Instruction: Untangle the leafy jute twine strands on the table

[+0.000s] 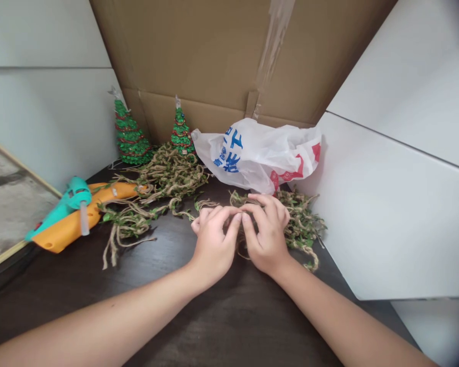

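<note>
My left hand [216,242] and my right hand [265,232] meet in the middle of the view, thumbs and index fingertips pinched close together. Whatever lies between the fingertips is too small to make out, perhaps a strand of the twine. Behind and to the right of my right hand lies a tangle of brown twine with small green leaves [304,224]. A larger heap of the same leafy twine [172,171] sits further back on the left, with loose ends trailing toward the front.
A white plastic bag [252,153] lies at the back against cardboard [199,51]. Two small green trees [130,135] stand at the back left. A teal and orange glue gun [71,214] lies left on the dark table [168,316]. White panels [390,204] flank both sides.
</note>
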Available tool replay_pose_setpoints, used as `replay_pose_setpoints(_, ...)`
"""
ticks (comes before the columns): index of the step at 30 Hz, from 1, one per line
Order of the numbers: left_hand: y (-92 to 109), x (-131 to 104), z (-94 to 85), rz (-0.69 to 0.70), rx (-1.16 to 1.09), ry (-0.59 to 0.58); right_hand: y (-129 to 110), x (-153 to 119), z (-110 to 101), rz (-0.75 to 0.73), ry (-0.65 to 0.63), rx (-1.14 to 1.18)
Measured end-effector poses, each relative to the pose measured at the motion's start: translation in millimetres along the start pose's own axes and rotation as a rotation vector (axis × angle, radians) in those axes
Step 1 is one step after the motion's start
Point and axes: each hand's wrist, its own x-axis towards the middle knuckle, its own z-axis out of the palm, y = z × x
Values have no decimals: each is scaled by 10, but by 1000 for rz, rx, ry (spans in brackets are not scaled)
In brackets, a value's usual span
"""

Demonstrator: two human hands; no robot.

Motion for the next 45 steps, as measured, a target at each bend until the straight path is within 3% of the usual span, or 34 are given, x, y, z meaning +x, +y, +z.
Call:
replay_pose_setpoints(5, -4, -1, 13, -28, 2, -10, 33, -2, 20, 28, 26, -8)
replay_pose_setpoints(11, -15, -10, 31, -32, 11, 23, 79, 9, 14, 124, 364, 171)
replay_pose_setpoints(14, -23, -7, 30, -43, -5, 37, 96, 12, 10, 152, 433, 210)
replay_pose_setpoints(19, -13, 9, 21, -42, -179, -11, 93, -10, -2, 93, 343, 207)
replay_pose_setpoints(21, 1, 12, 11, -28, -163, -3, 62, -20, -16, 22, 294, 165)
replay_pose_setpoints(24, 22, 11, -6, -5, -70, 5, 2, -23, -34, -37, 122, 95)
replay_pose_setpoints(27, 26, 7, -11, 14, -41, -25, -29, -9, -37, -13, -23, 80)
replay_pose_setpoints(31, 5, 3, 10, -3, -96, -46, -31, 16, -39, 23, -81, 83)
replay_pose_setpoints(35, -14, -7, 31, -39, -156, -46, -18, 25, -41, 12, -73, 96)
replay_pose_setpoints(41, -22, -9, 40, -24, -237, -43, 49, 29, -4, 202, 177, 155)
replay_pose_setpoints(45, -49, -1, 51, -21, -239, -2, 36, 15, -8, 162, 134, 146)
